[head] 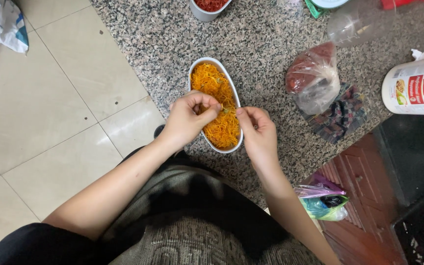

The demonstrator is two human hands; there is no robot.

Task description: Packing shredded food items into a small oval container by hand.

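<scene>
Nearest the camera is the person's grey and black patterned top (pixel 192 216), with both forearms reaching up from it toward the speckled granite counter (pixel 261 44).

Going left to right: a white bag (pixel 1 24) lies on the tiled floor (pixel 50 113). Then comes the left hand (pixel 188 119), fingers curled and pinched together over the near left rim of the oval white dish (pixel 193 73), which sits on the counter full of orange shreds (pixel 217 98). The right hand (pixel 258 131) is just across, at the dish's near right rim, its fingertips pinched too. The 2 hands nearly meet over the shreds, and a small greenish bit (pixel 225 111) shows between them; whether either pinch actually grips it I cannot tell.

Right of the dish lie a clear bag of reddish stuff (pixel 312 73) on a checked cloth (pixel 342 115), and a white labelled tub (pixel 415 88) on its side.

To do this picking well, I judge it best to:
1. Keep the pinches small, taking only the odd bit, not a clump of shreds.
2. Work directly over the dish so loose strands fall back in.
3. Steady the dish with the heel of 1 hand, since it sits near the counter edge.
</scene>
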